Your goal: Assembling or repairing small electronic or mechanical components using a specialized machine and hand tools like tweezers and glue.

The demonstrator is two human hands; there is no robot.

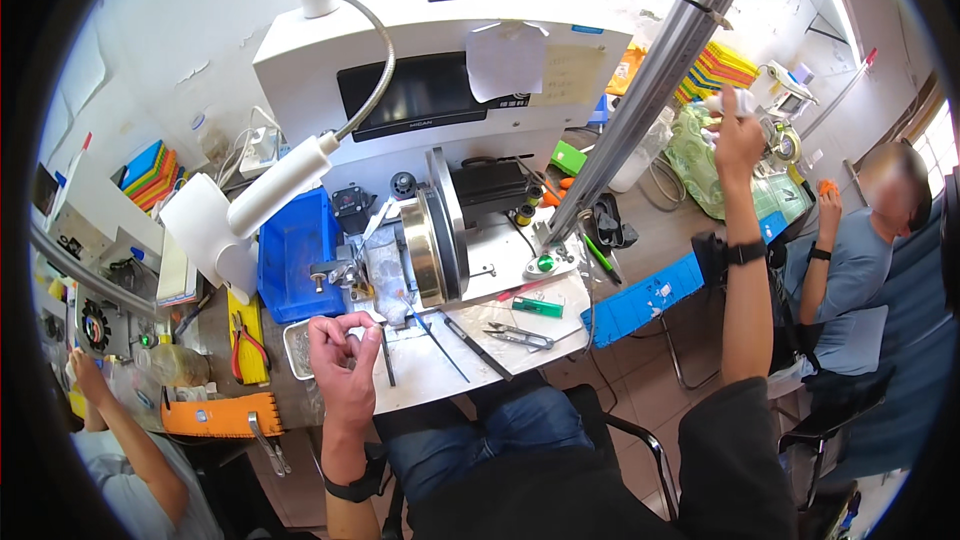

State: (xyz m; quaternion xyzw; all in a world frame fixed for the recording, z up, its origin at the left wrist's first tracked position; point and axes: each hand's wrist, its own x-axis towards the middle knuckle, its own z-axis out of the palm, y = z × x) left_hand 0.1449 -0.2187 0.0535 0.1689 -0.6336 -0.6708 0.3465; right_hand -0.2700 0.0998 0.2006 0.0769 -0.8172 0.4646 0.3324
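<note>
My left hand (342, 370) hovers at the near left edge of the white work surface (415, 380), fingers curled in toward the thumb. Whatever it may hold is hidden. My right hand (738, 145) is raised far out to the right, its fingers closed on a small white thing (740, 102), perhaps a wad of tissue. Between my hands stands a machine with a brass-coloured wheel (422, 252). Tweezers (518, 336), a black rod (475, 345), a thin blue stick (440, 348) and a green piece (538, 307) lie before it.
A blue bin (295, 255) and a white lamp (285, 185) stand left of the wheel. Red-handled pliers (246, 348) lie on a yellow strip. A slanted metal post (640, 100) rises at right, near a green plastic bag (695, 155). Co-workers sit at both sides.
</note>
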